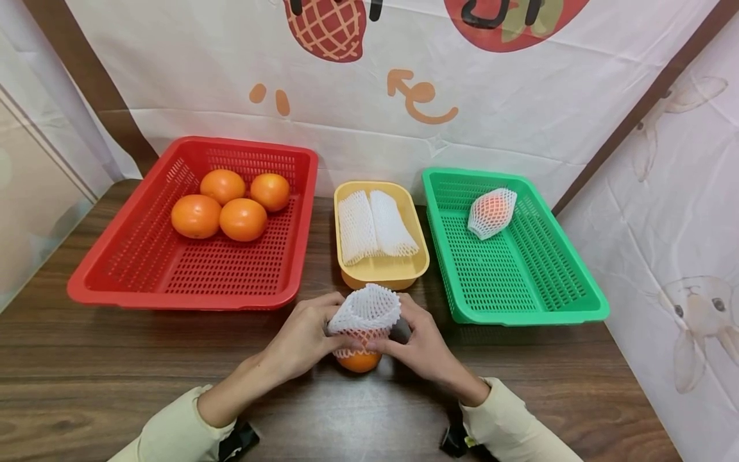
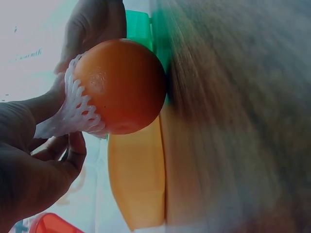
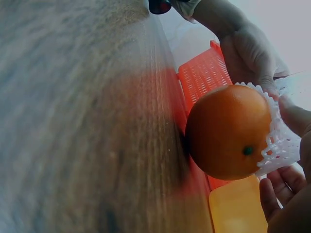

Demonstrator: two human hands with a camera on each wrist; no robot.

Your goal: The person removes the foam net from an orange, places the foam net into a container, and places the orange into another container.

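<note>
An orange (image 1: 359,364) rests on the table in front of me, with a white foam net sleeve (image 1: 372,307) over its upper part. My left hand (image 1: 301,337) pinches the sleeve's left side, thumb in front and fingers behind. From the right, my right hand (image 1: 428,343) grips the same sleeve, its thumb close to the other. The lower part of the orange is bare, and in the right wrist view a green stem spot shows on the fruit (image 3: 228,133). Above the fruit the sleeve's top stands open and loose.
A red basket (image 1: 185,299) at the left holds several bare oranges (image 1: 242,219). Behind my hands, a yellow tray (image 1: 383,264) has two flat foam sleeves (image 1: 356,224). The green basket (image 1: 519,316) at the right contains one netted fruit (image 1: 492,212). A printed cloth hangs behind.
</note>
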